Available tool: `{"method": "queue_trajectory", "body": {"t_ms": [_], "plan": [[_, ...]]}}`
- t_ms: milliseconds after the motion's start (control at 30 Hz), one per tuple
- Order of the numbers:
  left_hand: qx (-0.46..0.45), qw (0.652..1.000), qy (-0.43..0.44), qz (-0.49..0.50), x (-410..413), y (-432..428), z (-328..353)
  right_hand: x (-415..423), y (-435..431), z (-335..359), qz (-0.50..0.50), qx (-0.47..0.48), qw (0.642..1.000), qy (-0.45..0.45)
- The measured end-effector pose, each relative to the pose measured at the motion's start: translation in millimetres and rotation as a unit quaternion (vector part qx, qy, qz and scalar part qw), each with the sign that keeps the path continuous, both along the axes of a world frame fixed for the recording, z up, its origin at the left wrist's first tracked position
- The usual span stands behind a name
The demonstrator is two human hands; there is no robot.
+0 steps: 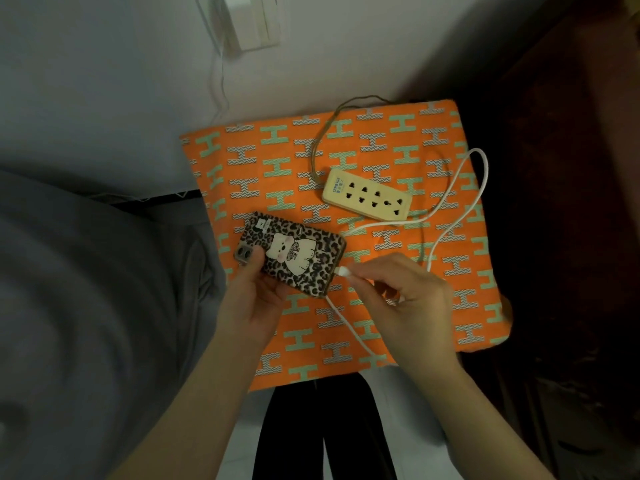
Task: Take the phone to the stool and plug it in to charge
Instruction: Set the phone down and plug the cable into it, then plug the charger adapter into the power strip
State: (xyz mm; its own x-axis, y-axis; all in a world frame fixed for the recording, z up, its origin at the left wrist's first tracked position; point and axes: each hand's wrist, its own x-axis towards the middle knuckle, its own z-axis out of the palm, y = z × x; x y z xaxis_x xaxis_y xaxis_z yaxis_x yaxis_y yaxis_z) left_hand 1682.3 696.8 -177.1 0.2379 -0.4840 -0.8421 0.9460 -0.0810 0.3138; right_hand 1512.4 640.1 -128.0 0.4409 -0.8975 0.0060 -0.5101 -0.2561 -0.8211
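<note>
The phone, in a leopard-print case with a cartoon figure, is held back-up just above the stool's orange patterned cushion. My left hand grips its left end. My right hand pinches the white plug of the charging cable against the phone's right end. Whether the plug is fully in the port I cannot tell. The cable loops across the cushion to the right and back under the phone.
A cream power strip with a brown cord lies on the cushion behind the phone. Grey bedding fills the left. A white wall fixture with thin wires hangs on the wall. Dark furniture stands to the right.
</note>
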Motion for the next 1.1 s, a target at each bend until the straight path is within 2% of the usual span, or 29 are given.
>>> {"method": "queue_trajectory", "body": {"t_ms": [233,467,600,667,800,967,1000,1033,1100], "plan": [[-0.007,0.999,-0.043,0.008,-4.9,-0.8,-1.6,2.8,5.1,-7.0,-0.009,-0.096,0.995,0.037],[0.002,0.997,-0.08,-0.011,-7.5,-4.4,-1.3,-1.7,4.1,-18.1,-0.025,-0.097,0.994,0.039],[0.017,0.987,-0.122,-0.1,10.6,-10.0,-0.5,-12.3,0.6,-19.9,0.027,-0.049,0.997,0.052],[0.031,0.968,-0.181,-0.172,27.6,-13.4,0.3,-28.4,-3.6,-21.4,-0.004,0.014,0.997,0.071],[0.066,0.922,-0.26,-0.277,47.4,-17.0,-5.2,-74.0,-13.4,-38.6,-0.137,0.07,0.969,0.194],[0.061,0.894,-0.288,-0.338,53.3,-16.5,-20.2,-83.5,-9.4,-55.4,-0.123,0.157,0.931,0.306],[0.067,0.859,-0.34,-0.377,56.1,-18.3,-21.0,-81.3,-8.4,-58.2,-0.118,0.157,0.929,0.314],[0.082,0.786,-0.423,-0.443,60.3,-20.9,-21.9,-78.0,-8.1,-60.4,-0.117,0.151,0.927,0.324],[0.121,0.568,-0.561,-0.59,68.4,-27.3,-20.7,-70.2,-9.2,-63.0,-0.119,0.133,0.92,0.349]]}}
